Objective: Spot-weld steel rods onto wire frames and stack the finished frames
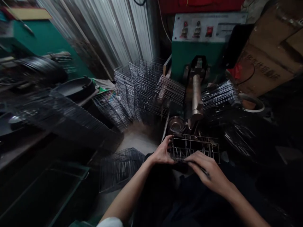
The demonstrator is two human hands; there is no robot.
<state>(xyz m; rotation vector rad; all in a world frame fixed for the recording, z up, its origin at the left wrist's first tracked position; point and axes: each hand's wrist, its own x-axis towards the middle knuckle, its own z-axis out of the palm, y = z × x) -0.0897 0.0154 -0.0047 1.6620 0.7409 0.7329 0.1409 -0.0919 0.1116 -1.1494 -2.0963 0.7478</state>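
Note:
A small rectangular wire rack (195, 141) is in front of me, below the green machine. My left hand (163, 152) grips its left end, with the thumb at the near edge and the fingers curled round the far side. Over the rack's near edge, my right hand (204, 165) is closed with its fingertips against the wires. A slim dark object (204, 171) shows under its palm; I cannot tell its kind. Just beyond the rack are a round metal dish (176, 124) and the machine's metal cylinder arm (196, 94).
The green machine (177, 60) with switches stands ahead. Stacked wire grids (129, 88) rise left of it, and more wire panels (220, 94) lie to its right. Another wire stack (120, 168) sits low at left. Cardboard boxes (267, 66) lean at right.

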